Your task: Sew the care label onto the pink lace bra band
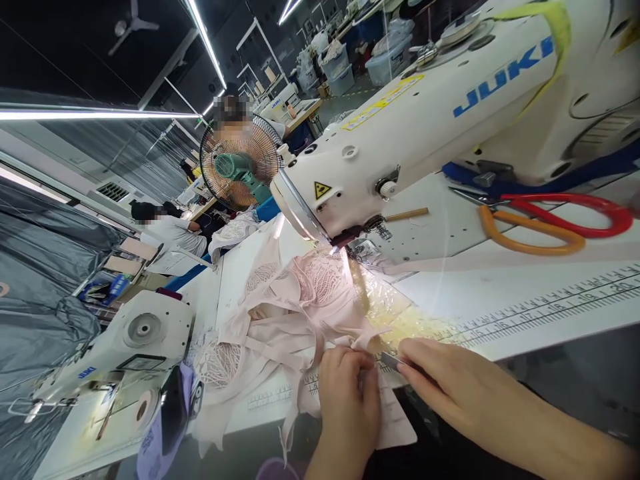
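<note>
L hand (349,390) pinches pink fabric (280,313) at near edge — R hand (440,383) just right, fingers closed on small dark tool (393,362) — fabric runs far-left toward needle.

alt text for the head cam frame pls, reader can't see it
Two bare hands, left hand and right hand, pinch the edge of a pale pink lace garment at the front of a white sewing table, the right holding a small dark tool. A white Juki sewing machine stands behind, with red and orange scissors beside it.
</note>
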Available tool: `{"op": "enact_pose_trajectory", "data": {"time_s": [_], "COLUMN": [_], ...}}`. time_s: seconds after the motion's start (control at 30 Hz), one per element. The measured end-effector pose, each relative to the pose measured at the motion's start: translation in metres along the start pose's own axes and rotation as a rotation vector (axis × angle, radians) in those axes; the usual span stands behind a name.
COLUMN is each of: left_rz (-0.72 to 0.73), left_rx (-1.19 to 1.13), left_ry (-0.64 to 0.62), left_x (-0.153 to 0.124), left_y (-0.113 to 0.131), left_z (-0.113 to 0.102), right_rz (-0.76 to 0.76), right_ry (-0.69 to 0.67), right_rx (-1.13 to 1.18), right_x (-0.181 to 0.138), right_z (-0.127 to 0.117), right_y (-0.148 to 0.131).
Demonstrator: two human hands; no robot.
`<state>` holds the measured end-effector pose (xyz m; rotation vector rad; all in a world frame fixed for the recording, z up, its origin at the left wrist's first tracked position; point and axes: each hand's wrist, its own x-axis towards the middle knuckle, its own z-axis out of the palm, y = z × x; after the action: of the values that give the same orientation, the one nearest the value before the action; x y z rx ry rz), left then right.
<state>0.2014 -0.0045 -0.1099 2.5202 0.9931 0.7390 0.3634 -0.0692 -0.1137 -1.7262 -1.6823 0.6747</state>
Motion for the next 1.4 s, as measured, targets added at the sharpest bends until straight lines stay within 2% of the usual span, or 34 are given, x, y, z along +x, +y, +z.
{"op": "enact_pose_trajectory", "data": {"time_s": [0.13,0.27,0.4,0.6,0.8,0.9,1.0,1.2,1.27,1.4], "left_rz": [-0.136,-0.261,-0.245,-0.235,-0.246,-0.238,-0.231,-0.25,-0.257,-0.275], "left_rx": [-0.216,-0.387,-0.485,-0.461,-0.46,-0.453,-0.422,-0.348,-0.348,-0.38], "left_ry": [0.029,0.022,0.009,0.001,0.02,0.025,0.013,0.017,0.021,0.018], "left_x": [0.001,0.003,0.001,-0.004,-0.002,-0.003,-0.005,-0.005,-0.004,-0.004], "left_y": [-0.001,-0.002,-0.004,-0.007,-0.004,-0.005,-0.007,-0.008,-0.007,-0.008], "left_z": [-0.004,-0.01,-0.011,-0.01,-0.01,-0.009,-0.007,-0.006,-0.005,-0.006], "right_rz": [-0.058,-0.08,-0.028,-0.074,-0.067,-0.078,-0.075,0.035,0.023,0.001], "right_ry": [0.148,0.032,-0.052,-0.053,0.113,0.141,0.167,0.318,0.247,-0.019], "right_rx": [0.166,0.237,0.194,0.126,0.167,0.233,0.297,0.404,0.415,0.323], "right_x": [-0.003,0.002,0.013,0.02,0.012,0.007,0.004,-0.002,-0.005,-0.005], "right_z": [0.009,0.008,0.008,0.012,0.021,0.024,0.019,-0.004,-0.008,-0.007], "right_y": [0.006,-0.006,-0.022,-0.023,-0.013,-0.011,-0.012,-0.009,-0.009,-0.012]}}
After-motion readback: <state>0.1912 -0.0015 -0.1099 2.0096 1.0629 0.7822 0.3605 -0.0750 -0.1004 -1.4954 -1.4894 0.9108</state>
